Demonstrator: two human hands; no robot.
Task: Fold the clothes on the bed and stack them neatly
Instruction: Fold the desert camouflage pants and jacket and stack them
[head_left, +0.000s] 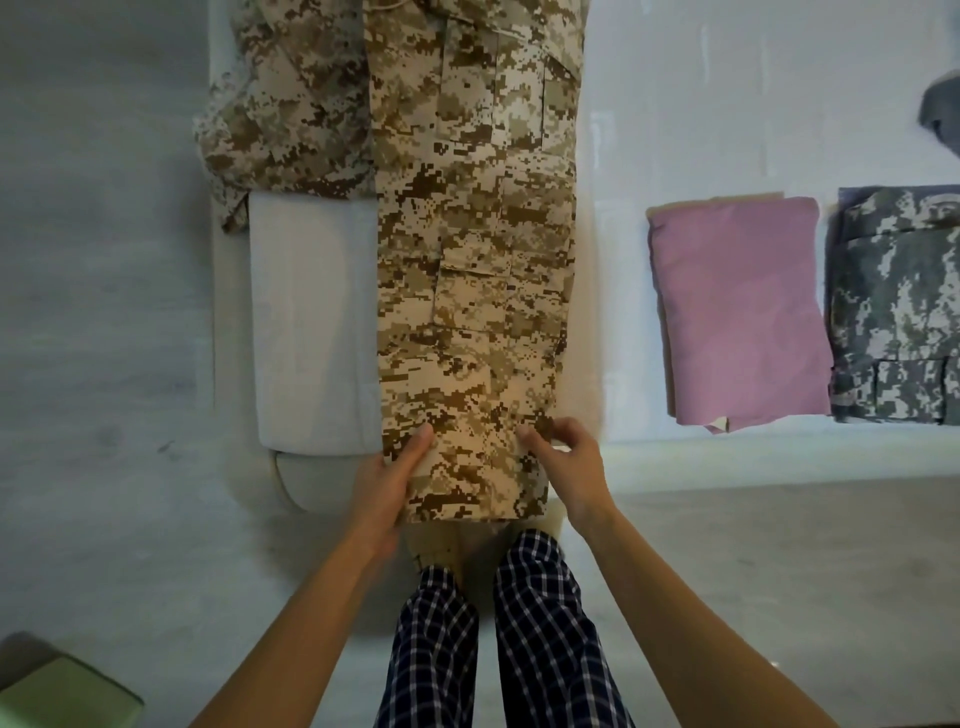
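Observation:
Tan digital-camouflage trousers lie lengthwise on the white bed, legs doubled together, the hem hanging over the near edge. My left hand grips the hem's left side, thumb on top. My right hand pinches the hem's right side with bent fingers. A second tan camouflage garment lies crumpled at the upper left, partly under the trousers. To the right sit a folded pink garment and a folded grey camouflage garment, side by side.
A white pillow lies left of the trousers. A grey cloth shows at the right edge. My legs in checked trousers stand at the bed's edge. A pale green object sits on the floor at lower left.

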